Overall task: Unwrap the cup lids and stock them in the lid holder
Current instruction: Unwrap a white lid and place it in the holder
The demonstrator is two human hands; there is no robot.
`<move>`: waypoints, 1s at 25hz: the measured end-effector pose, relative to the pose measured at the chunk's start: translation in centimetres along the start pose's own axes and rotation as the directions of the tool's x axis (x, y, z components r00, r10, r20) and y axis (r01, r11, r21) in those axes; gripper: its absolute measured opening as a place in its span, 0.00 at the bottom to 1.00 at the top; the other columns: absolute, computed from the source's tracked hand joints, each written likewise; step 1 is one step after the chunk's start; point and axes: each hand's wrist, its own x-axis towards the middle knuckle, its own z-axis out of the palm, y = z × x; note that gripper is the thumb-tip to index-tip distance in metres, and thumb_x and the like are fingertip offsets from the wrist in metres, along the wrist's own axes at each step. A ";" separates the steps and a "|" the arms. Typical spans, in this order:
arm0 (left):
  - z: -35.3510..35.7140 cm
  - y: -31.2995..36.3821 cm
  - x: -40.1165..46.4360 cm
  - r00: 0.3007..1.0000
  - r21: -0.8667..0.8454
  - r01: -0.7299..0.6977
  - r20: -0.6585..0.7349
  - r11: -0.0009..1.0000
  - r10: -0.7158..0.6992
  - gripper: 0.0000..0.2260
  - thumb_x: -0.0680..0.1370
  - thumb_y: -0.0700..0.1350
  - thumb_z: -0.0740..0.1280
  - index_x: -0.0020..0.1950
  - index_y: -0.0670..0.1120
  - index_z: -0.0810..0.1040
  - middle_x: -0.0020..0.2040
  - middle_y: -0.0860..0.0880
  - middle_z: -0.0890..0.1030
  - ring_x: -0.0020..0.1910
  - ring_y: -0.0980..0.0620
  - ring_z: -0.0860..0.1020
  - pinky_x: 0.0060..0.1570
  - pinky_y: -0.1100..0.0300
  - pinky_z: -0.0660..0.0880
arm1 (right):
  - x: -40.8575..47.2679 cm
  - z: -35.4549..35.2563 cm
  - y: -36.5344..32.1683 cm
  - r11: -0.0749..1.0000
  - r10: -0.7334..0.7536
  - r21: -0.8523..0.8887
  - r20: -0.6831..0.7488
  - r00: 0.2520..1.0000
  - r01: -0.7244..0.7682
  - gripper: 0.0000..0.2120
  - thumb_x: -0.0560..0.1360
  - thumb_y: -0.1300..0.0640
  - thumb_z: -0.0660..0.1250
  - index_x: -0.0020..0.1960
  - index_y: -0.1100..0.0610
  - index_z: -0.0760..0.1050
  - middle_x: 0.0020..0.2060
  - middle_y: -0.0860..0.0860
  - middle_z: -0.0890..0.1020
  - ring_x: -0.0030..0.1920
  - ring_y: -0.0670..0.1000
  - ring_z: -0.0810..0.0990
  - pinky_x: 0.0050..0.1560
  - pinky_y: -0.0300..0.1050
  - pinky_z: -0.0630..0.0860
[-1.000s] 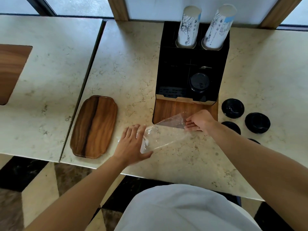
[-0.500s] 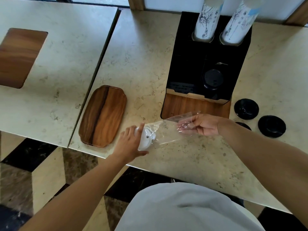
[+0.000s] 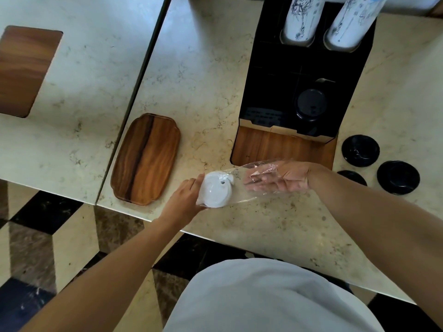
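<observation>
A clear plastic bag (image 3: 239, 190) is held over the counter's front edge, with a white cup lid (image 3: 216, 192) at its left end. My left hand (image 3: 184, 200) grips that closed end around the white lid. My right hand (image 3: 280, 177) has gone into the bag's open end, fingers stretched toward the lid. The black lid holder (image 3: 271, 75) stands behind, with a black lid (image 3: 311, 104) in its right front slot. Three loose black lids (image 3: 360, 150) lie on the counter at the right.
Two white paper cup stacks (image 3: 302, 17) stick out of the holder's back. A wooden tray (image 3: 145, 158) lies left of my hands. A seam splits the marble counter (image 3: 203, 68) from a second table with a wooden inset (image 3: 24, 68).
My left hand lifted the bag's end, so the white lid now faces up. My right hand slid from the bag's mouth into the bag. The view has shifted closer.
</observation>
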 end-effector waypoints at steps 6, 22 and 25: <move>0.2 0.6 0.3 0.993 0.001 -0.072 -0.096 0.997 0.072 0.33 0.69 0.37 0.81 0.72 0.38 0.74 0.51 0.39 0.84 0.51 0.37 0.80 0.50 0.46 0.78 | 0.7 0.9 -0.8 0.991 -0.006 -0.136 -0.055 0.998 -0.002 0.23 0.80 0.72 0.64 0.74 0.62 0.71 0.67 0.65 0.79 0.66 0.64 0.80 0.61 0.49 0.81; 1.0 2.2 1.7 0.995 0.254 -0.055 -0.068 0.966 0.074 0.51 0.66 0.76 0.65 0.77 0.42 0.65 0.68 0.44 0.75 0.65 0.42 0.73 0.70 0.41 0.62 | 3.0 2.6 0.6 0.923 -0.179 -0.383 -0.325 0.929 0.044 0.08 0.74 0.64 0.76 0.54 0.59 0.86 0.43 0.60 0.86 0.34 0.49 0.84 0.33 0.41 0.83; 0.8 2.4 2.1 0.994 0.263 -0.046 -0.082 0.964 0.070 0.52 0.66 0.77 0.65 0.76 0.41 0.65 0.67 0.44 0.76 0.64 0.42 0.74 0.69 0.42 0.64 | 2.8 2.7 0.8 0.940 -0.190 -0.335 -0.368 0.910 0.060 0.14 0.75 0.56 0.76 0.59 0.59 0.84 0.47 0.65 0.86 0.31 0.50 0.83 0.30 0.41 0.81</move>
